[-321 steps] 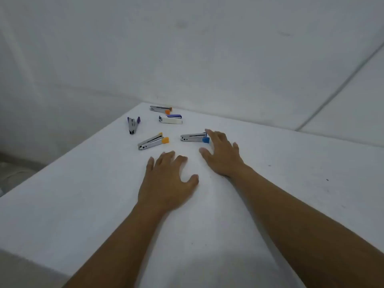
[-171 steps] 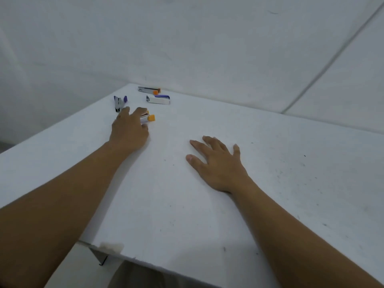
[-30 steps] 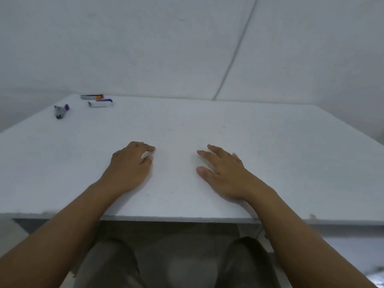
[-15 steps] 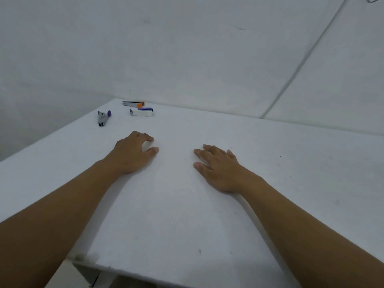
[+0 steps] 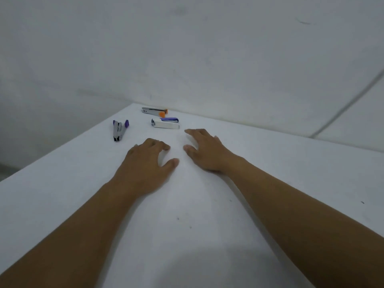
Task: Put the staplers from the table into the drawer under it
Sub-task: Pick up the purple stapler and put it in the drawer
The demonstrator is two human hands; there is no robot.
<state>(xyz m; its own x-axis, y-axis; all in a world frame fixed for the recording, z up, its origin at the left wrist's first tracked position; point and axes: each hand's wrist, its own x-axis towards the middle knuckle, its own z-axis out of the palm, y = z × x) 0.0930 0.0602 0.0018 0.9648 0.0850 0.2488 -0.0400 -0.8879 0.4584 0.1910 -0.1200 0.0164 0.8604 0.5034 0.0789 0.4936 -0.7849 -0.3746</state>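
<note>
With both the left hand (image 5: 145, 161) and right hand (image 5: 204, 151) spread empty on the worktop (image 5: 270, 183), the purple stapler (image 5: 119, 129) near the edge could be knocked off by a careless reach.

table (image 5: 270, 183): three staplers (image 5: 165, 123) at far-left corner | both hands (image 5: 145, 163) just before them, side by side
</note>
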